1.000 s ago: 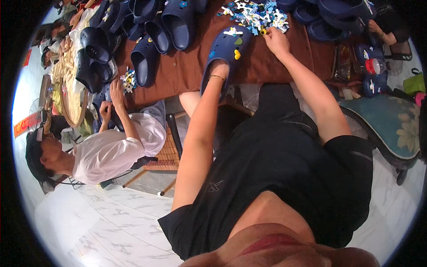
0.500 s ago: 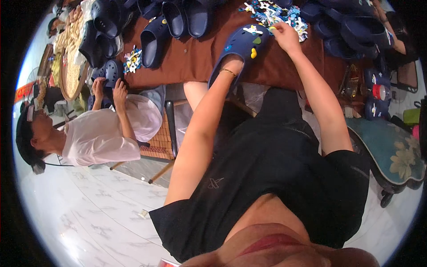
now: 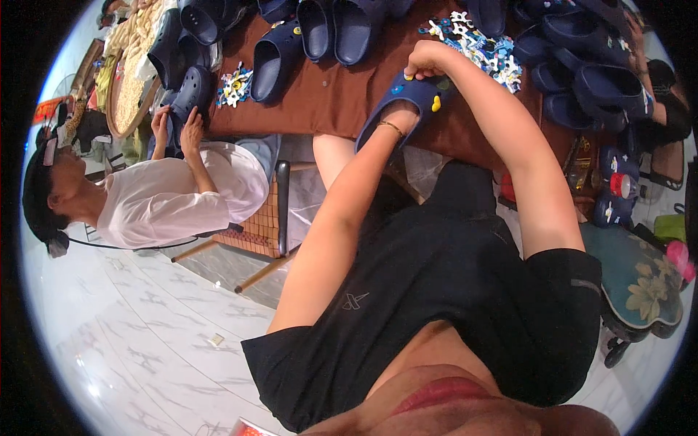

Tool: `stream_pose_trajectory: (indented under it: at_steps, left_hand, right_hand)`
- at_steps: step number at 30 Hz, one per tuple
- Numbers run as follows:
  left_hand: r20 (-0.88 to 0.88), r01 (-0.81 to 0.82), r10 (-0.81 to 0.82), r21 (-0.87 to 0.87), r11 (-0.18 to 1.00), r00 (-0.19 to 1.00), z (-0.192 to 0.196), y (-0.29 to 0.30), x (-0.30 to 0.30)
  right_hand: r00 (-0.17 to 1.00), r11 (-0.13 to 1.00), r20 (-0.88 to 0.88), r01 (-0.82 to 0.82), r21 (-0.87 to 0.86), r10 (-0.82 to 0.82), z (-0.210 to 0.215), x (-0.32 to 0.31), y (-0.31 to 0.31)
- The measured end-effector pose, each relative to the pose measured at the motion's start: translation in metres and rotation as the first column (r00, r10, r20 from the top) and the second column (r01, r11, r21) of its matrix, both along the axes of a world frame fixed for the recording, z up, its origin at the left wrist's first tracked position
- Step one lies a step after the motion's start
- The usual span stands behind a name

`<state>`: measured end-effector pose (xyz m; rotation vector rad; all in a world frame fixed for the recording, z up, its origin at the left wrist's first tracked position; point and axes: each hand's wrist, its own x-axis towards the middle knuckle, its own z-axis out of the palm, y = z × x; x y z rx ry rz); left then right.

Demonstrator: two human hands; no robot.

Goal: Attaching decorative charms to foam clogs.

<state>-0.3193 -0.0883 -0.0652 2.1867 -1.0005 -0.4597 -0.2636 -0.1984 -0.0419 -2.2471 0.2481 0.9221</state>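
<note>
Worktop: a brown-covered worktop (image 3: 327, 94) carries everything, with the person seated at its near edge.
Untouched clogs: many dark blue clogs (image 3: 342, 25) lie along the far side and in a heap at the right (image 3: 582, 73); no charms can be made out on them, so most of the work looks undone.
Clog in hand: one blue clog (image 3: 414, 102) lies at the worktop's near edge and already shows a yellow charm (image 3: 436, 104) and a few small ones; it seems partly dressed.
Charm pile: a loose pile of coloured charms (image 3: 480, 45) lies just beyond it, still plentiful.
Left hand: the left hand (image 3: 392, 120) is inside the clog's opening; its grip is hidden, so it cannot be told.
Right hand: the right hand (image 3: 429, 58) presses curled fingers on the clog's top; whether they pinch a charm cannot be told.
Co-worker: a person in white (image 3: 174, 200) handles another clog (image 3: 190, 91).
</note>
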Motion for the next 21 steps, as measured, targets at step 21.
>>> stream_pose_trajectory:
  at_steps: [21]
  left_hand:
    - [0.244, -0.185, 0.191, -0.049, 0.982, 0.951, -0.056, 0.009, -0.026]
  right_hand:
    - [0.918, 0.875, -0.034, -0.386, -0.293, 0.394, -0.022, 0.017, -0.003]
